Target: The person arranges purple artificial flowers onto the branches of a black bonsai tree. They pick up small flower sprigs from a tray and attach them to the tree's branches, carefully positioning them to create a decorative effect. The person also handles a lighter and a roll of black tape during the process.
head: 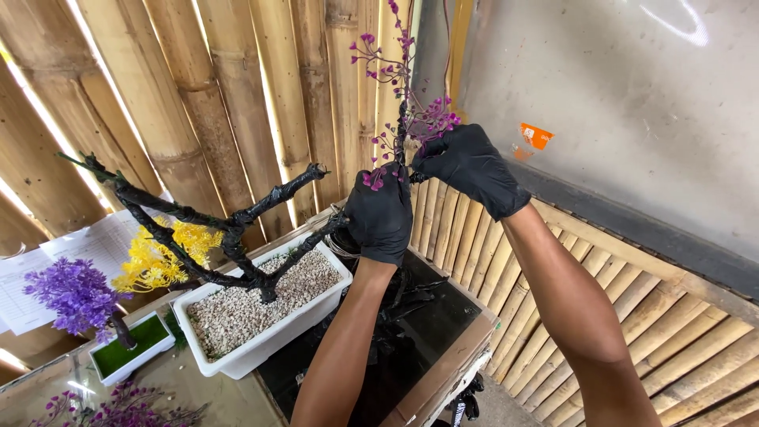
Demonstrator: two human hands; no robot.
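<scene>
Both hands in black gloves; fingertips hard to make out against dark stem. Sprig point(399, 111) of purple flowers runs off top edge; its lower stem hidden behind left hand point(380, 212). Left hand clamped round stem, just below blooms. Right hand point(468, 164) pinched shut on same sprig, higher, right of it. Far left: black branch point(229, 225) in white planter point(261, 336) of gravel. Yellow flowers point(162, 257) partly hidden behind branch. Purple plant point(75, 294) near left.
</scene>
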